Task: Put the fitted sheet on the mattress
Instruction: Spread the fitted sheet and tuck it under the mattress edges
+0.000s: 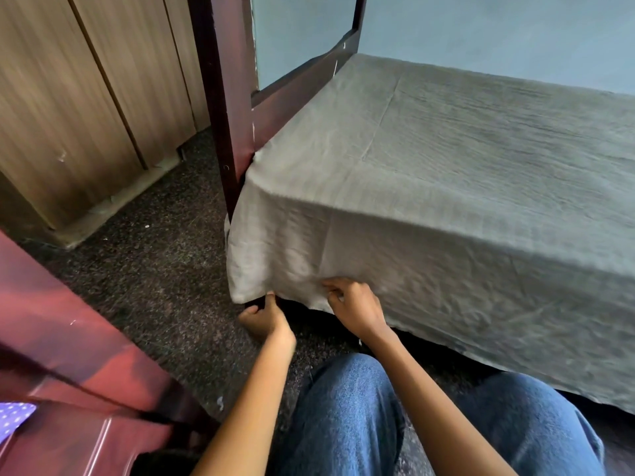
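Fitted sheet (464,173): grey, crinkled cloth. We find it spread over the whole top of the bed and hanging down the near side.
Mattress: wholly under the cloth. We see its shape only, no bare part.
Near corner: beside the dark bedpost (228,97). The cloth falls here as a loose flap, not drawn under.
Hem (515,365): hangs free along the near side, sloping lower toward the right edge of view, with dark shadow beneath.
Left grip (266,317): just under the hem at the corner, fingers curled and thumb raised to the cloth edge. We cannot tell whether it holds cloth or something behind it.
Right grip (355,304): just beside the left one, fingers pinching a fold of the hem.
Done, in our judgement: 1 stage, the spreading. The top lies fairly flat and the far-left corner looks covered.
Left, in our judgement: pulling this corner down and under, then tucking the long near hem.
Not shown: the other 2 corners and the far side. We make no claim for them.
Person: crouched close, both knees in blue jeans (347,417) at the lower edge.
Surroundings: dark speckled carpet (154,269), wood-grain wardrobe (86,97), red plastic furniture (62,355) at lower left.
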A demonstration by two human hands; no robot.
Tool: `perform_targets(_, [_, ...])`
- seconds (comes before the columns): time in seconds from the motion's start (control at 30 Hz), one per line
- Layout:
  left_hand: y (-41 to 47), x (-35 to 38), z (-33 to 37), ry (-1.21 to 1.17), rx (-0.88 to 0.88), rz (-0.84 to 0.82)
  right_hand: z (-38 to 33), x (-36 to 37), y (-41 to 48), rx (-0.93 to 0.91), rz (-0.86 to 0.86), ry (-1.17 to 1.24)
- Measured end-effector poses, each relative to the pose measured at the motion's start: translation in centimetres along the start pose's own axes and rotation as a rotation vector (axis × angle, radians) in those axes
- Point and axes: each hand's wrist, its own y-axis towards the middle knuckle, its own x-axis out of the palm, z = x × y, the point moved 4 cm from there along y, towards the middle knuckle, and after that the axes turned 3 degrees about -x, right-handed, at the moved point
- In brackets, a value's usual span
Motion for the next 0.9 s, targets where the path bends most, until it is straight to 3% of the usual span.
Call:
perform_targets(0.1, [-3.2,0.4,0.2,-0.137,0.066,-0.161,0.1,0.5,-0.4,-0.005,0.020,-0.023])
perform_targets(0.23, [-5.3,2.1,1.2,-0.229,-0.122,-0.476,1.1,1.3,-1.9,0.130,0.130,0.184])
perform_targets(0.3, [-5.4,2.6,1.8,-0.234,-0.211,-0.555,1.9,1.2,-3.2,0.311,0.263,0.505])
perform_targets(0.43, [-4.9,2.8,2.0,-0.276,-0.316,-0.594,2.5,1.2,-5.5,0.679,0.473,1.627])
perform_targets(0.53, [-4.2,2.8,1.7,-0.292,-0.331,-0.572,2.5,0.2,-5.6,0.803,0.535,2.054])
perform_targets(0.7, [-4.3,3.1,1.6,-0.305,-0.323,-0.532,1.4,-1.3,-4.8,0.777,0.526,2.325])
perform_targets(0.9, [-4.1,2.9,1.6,-0.357,-0.381,-0.537,1.4,-1.8,-5.1,0.745,0.502,2.386])
